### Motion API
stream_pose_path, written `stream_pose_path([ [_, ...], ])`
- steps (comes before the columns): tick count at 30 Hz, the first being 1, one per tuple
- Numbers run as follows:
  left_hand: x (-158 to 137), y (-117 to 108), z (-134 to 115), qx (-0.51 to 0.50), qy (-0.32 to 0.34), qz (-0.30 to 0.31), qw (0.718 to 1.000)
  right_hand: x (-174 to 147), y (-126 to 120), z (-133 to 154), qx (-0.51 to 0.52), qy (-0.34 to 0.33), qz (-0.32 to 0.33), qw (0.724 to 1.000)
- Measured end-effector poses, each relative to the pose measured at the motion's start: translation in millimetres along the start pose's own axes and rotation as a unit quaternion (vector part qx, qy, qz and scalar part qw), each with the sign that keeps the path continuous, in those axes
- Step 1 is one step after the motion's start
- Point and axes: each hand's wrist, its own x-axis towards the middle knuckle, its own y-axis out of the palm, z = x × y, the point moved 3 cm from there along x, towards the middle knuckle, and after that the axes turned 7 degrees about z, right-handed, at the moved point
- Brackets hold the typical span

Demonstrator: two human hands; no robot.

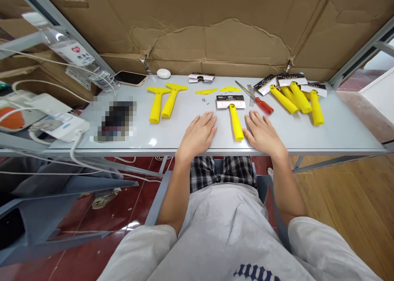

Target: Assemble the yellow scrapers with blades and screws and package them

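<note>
At the front of the tabletop, your left hand and right hand lie flat, fingers straight, slightly spread. Between them is a scraper, handle toward you. Beyond lie a screwdriver, screws and two yellow plates.

We reach both arms forward, our left forearm and right forearm bare and converging slightly toward the wrists. Our left hand lies palm down, open, its fingers extended and angled inward; our right hand mirrors it, well apart, thumb pointing inward.
</note>
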Motion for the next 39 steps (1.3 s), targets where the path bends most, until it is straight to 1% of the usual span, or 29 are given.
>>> stream_pose_path([
  [6, -1, -10, -11, 0.012, -0.029, 0.051, 0.998, -2, -3, 1, -0.007, 0.008, 0.014, 1.0],
  [9, -1, -13, -14, 0.016, -0.038, 0.064, 0.997, -2, -4, 2, -0.011, 0.011, 0.016, 1.0],
  [15, 0, -12, -14, 0.025, -0.039, 0.066, 0.997, -2, -4, 2, -0.016, 0.016, 0.025, 0.999],
  [23, 0, -11, -13, 0.031, -0.035, 0.067, 0.997, 1, 0, -3, -0.015, 0.004, 0.005, 1.0],
  [28, -1, -10, -14, 0.037, -0.034, 0.062, 0.997, 1, -2, -3, -0.007, -0.004, 0.012, 1.0],
  [33, 0, -12, -16, 0.034, -0.038, 0.063, 0.997, -1, -18, 6, -0.017, 0.012, 0.045, 0.999],
  [37, -1, -13, -17, 0.032, -0.039, 0.065, 0.997, 1, -41, 19, -0.037, 0.014, 0.059, 0.997],
  [39, 0, -13, -17, 0.033, -0.037, 0.062, 0.997, 5, -53, 26, -0.04, 0.032, 0.06, 0.997],
])
